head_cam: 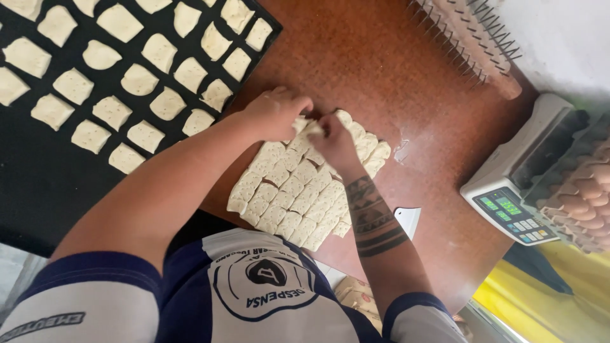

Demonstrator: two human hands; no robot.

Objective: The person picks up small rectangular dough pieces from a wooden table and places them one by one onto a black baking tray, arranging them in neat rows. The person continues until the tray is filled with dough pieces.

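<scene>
Both the left hand [274, 113] and right hand [333, 143] have fingers pinching one soft piece at the cut dough sheet [305, 184]'s far edge, which could stretch or tear if neighbouring squares cling.

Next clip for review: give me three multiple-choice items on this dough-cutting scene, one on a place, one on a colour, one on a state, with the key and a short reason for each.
1. Where does the scale stand?
A. on the black tray
B. at the table's edge on the image right, beside the egg cartons
C. on the cut dough sheet

2. What colour is the tray that holds the separated dough pieces?
A. black
B. white
C. yellow

3. What are the left hand and right hand doing?
A. resting flat on bare table
B. holding the spiked roller
C. pinching dough at the far edge of the cut dough sheet

Key: 1 B, the scale sits next to the eggs. 2 A, the tray is black. 3 C, both hands meet on the dough; the spiked roller lies untouched.
</scene>
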